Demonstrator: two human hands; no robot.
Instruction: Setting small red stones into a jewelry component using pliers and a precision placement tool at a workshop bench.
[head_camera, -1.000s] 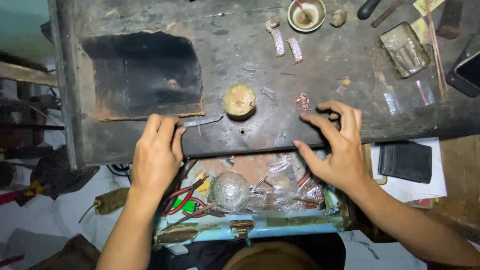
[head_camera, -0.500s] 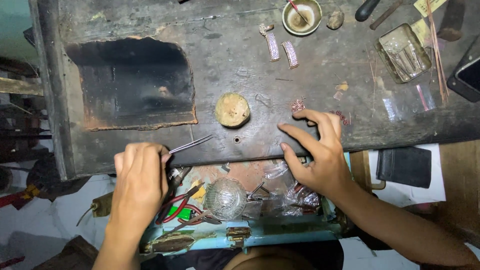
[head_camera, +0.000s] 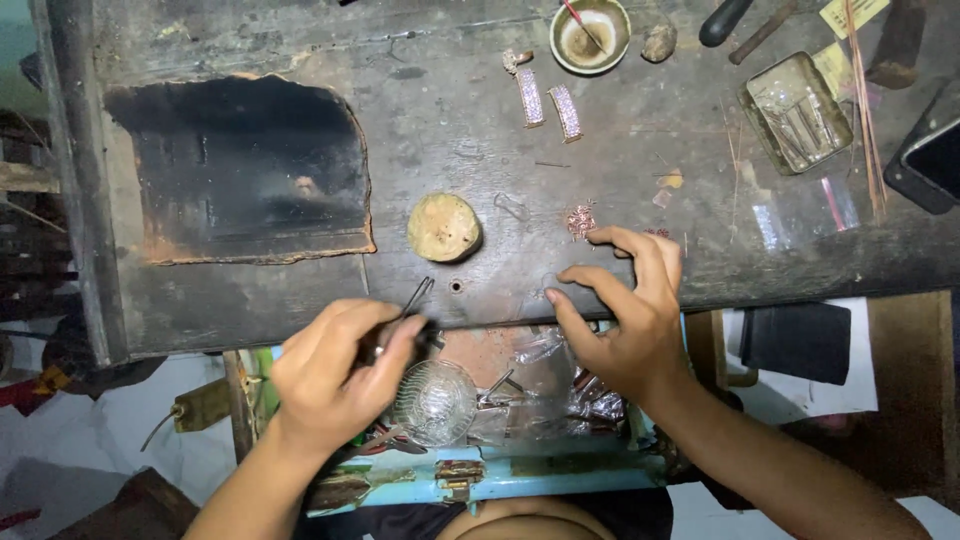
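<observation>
Two hands work at the near edge of a dark, scuffed worktop (head_camera: 250, 300). Nearest, below that edge, an open blue drawer (head_camera: 520, 480) is crowded with a round glass dish (head_camera: 433, 402), crumpled clear plastic bags (head_camera: 560, 390) and small tools. Left hand (head_camera: 335, 375) is closed around thin metal tweezers (head_camera: 415, 297), tips pointing up onto the worktop edge. Right hand (head_camera: 625, 310) is open, fingers spread, fingertips pressing on the worktop lip, gripping nothing. Between the hands the edge strip is bare. Just beyond, a round tan block (head_camera: 443, 227) and a small pink wire cluster (head_camera: 581, 220). Left, a black charred patch (head_camera: 240, 170) offers room. Far: two pale link strips (head_camera: 547, 100), a small bowl (head_camera: 590, 35), a rectangular metal tin (head_camera: 797, 112), and a dark phone (head_camera: 930, 150) at the right edge.
</observation>
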